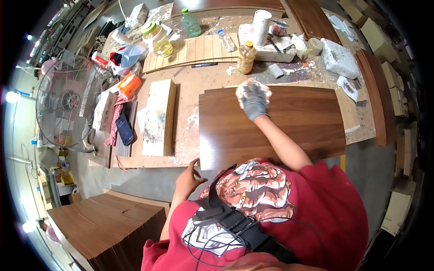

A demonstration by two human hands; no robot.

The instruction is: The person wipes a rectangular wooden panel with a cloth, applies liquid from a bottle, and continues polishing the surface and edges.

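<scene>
A dark brown wood-grain panel point(298, 117) lies flat on the worktable in front of me. On its far edge, left of the middle, my right hand point(253, 100) in a grey glove is closed over a pale, stained rag point(263, 87) and presses it on the surface. My left hand point(189, 179) is bare and hangs by the table's front edge, close to the panel's near left corner. Its fingers are loosely bent and apart, with nothing visible in them; one fingertip is at the table edge.
Left of the panel stands a pale wooden block point(158, 117). Beyond it are a phone point(124, 128) and a caged fan point(70, 101). Bottles, including an amber one point(246, 58), stand behind the panel near a white wrapped block point(340, 58). Brown boards point(106, 221) are stacked at lower left.
</scene>
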